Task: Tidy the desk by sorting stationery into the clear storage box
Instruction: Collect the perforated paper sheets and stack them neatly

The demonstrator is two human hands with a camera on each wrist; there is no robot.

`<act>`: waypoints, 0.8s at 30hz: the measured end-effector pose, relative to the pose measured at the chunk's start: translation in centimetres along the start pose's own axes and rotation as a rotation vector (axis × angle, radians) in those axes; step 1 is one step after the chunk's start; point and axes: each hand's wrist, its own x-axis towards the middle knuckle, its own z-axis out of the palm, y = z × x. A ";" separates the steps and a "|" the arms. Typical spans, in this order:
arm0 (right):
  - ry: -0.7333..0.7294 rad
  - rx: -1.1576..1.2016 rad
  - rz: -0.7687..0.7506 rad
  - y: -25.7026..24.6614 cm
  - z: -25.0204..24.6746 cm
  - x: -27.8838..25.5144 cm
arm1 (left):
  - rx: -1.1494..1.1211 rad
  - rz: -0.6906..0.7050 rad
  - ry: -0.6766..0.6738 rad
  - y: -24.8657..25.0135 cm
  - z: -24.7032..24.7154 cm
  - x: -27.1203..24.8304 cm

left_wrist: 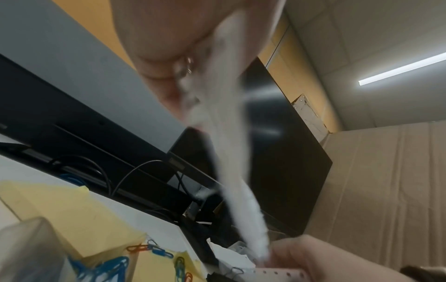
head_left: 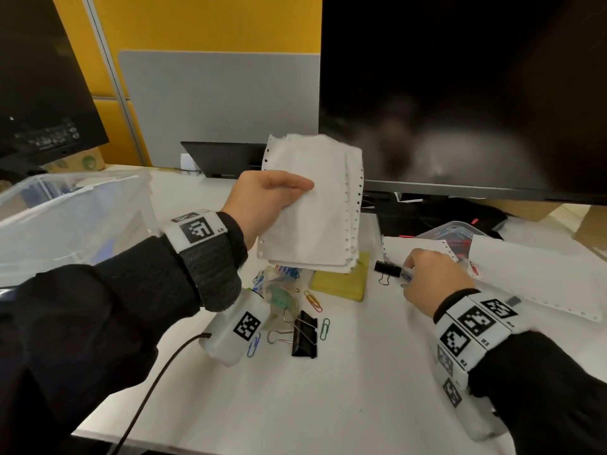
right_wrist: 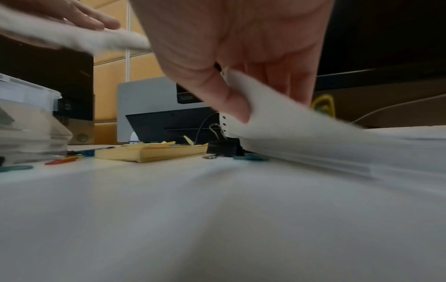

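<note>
My left hand point(head_left: 272, 198) holds a stack of white punched paper sheets point(head_left: 315, 208) upright above the desk, thumb on the near face. In the left wrist view the same stack point(left_wrist: 231, 171) runs edge-on and blurred. My right hand point(head_left: 433, 277) is low on the desk at the right and pinches the corner of a white perforated sheet point(right_wrist: 277, 114) between thumb and fingers. That sheet point(head_left: 423, 247) lies partly over other paper. The clear storage box point(head_left: 65, 218) stands at the left. A yellow sticky-note pad point(head_left: 341, 280) lies under the raised stack.
A large black binder clip point(head_left: 305, 333), a small one point(head_left: 387, 268) and coloured paper clips point(head_left: 312, 300) lie on the white desk. A small clear tub point(head_left: 453, 234) holds clips at the right. A dark monitor point(head_left: 460, 93) stands behind, another at far left.
</note>
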 end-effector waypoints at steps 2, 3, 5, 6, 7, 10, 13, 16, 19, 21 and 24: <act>0.094 0.028 -0.044 -0.1 -0.4 -0.4 | 0.047 0.024 0.016 0.1 0.2 0.1; 0.142 0.044 -0.073 -0.2 -0.5 -0.7 | 0.079 0.046 0.029 0.2 0.3 0.2; 0.260 0.098 -0.181 -0.3 -0.7 -1.0 | 0.176 0.120 0.012 0.5 0.4 0.2; 0.336 0.144 -0.266 -0.4 -0.6 -1.0 | 0.234 0.161 -0.027 0.6 0.5 0.1; 0.417 0.201 -0.363 -0.5 -0.4 -1.0 | 0.287 0.202 -0.082 0.8 0.7 -0.1; 0.579 0.324 -0.552 -0.6 0.2 -0.6 | 0.490 0.315 -0.268 1.4 1.6 -0.9; 0.645 0.393 -0.611 -0.6 0.4 -0.6 | 0.644 0.361 -0.345 1.5 2.8 -1.3; 0.662 0.477 -0.680 -0.6 0.3 -0.7 | 0.693 0.376 -0.372 1.1 3.8 -1.4; 0.611 0.555 -0.670 -0.8 0.2 -0.7 | 0.674 0.353 -0.300 0.7 4.4 -1.1; 0.586 0.612 -0.548 -0.5 0.1 -0.5 | 0.620 0.308 -0.204 0.9 4.3 -0.9; 0.511 0.497 -0.267 0.7 -0.1 -0.3 | 0.528 0.233 -0.081 1.4 3.4 -0.2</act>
